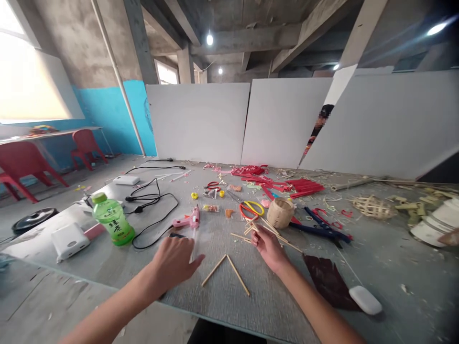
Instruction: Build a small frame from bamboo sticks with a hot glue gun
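Observation:
Two thin wooden sticks (238,274) lie on the table in front of me, their far ends meeting in an upside-down V. To their left, my left hand (175,262) is held palm down with its thumb stretched away; its other fingertips are partly hidden, and nothing shows in it. A pink glue gun (190,220) with a clear stick in it lies just beyond. My right hand (267,246) is pinched at a pile of wooden sticks (272,228), fingertips closed on one stick. Behind the pile stands a bamboo cup (280,213), beside yellow-and-orange-handled scissors (253,209).
A green bottle (113,220), a white box-shaped device (70,240) and black cables (158,196) are on the left. Red strips (304,187), dark blue pliers (321,229), a brown sheet (330,279) and a white mouse-like object (366,300) lie to the right.

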Available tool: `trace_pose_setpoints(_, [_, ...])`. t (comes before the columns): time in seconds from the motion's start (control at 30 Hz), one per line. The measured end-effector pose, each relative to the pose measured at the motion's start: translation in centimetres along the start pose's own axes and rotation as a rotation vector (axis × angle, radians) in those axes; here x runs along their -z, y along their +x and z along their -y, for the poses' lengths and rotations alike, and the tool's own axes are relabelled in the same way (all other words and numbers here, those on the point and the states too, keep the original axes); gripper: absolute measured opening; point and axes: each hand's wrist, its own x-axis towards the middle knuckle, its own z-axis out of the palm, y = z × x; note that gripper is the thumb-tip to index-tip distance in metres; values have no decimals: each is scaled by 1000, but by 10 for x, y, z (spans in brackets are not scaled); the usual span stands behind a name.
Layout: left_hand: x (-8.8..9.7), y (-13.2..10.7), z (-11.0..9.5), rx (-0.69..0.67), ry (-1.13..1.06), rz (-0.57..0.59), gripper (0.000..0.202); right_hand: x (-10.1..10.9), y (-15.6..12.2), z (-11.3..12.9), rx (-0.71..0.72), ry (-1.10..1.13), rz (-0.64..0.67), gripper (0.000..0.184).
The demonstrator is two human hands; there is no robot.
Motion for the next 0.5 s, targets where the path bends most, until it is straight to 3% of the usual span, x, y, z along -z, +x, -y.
trace_pose_setpoints(0.1, [-17,-24,28,227,285,80,60,0,0,-2,-21,21,18,41])
trace_pose_setpoints(0.27, [-29,-30,60,331,181,153,68,0,-1,-6,-36,34,32,39])
trace_pose_setpoints(0.4, [-15,-35,87,410,-174,188,66,1,-1,-7,-19,24,23,39])
trace_pose_setpoints(0.5, [-11,-50,105,502,-749,99,69,0,-1,-6,-8,32,30,37])
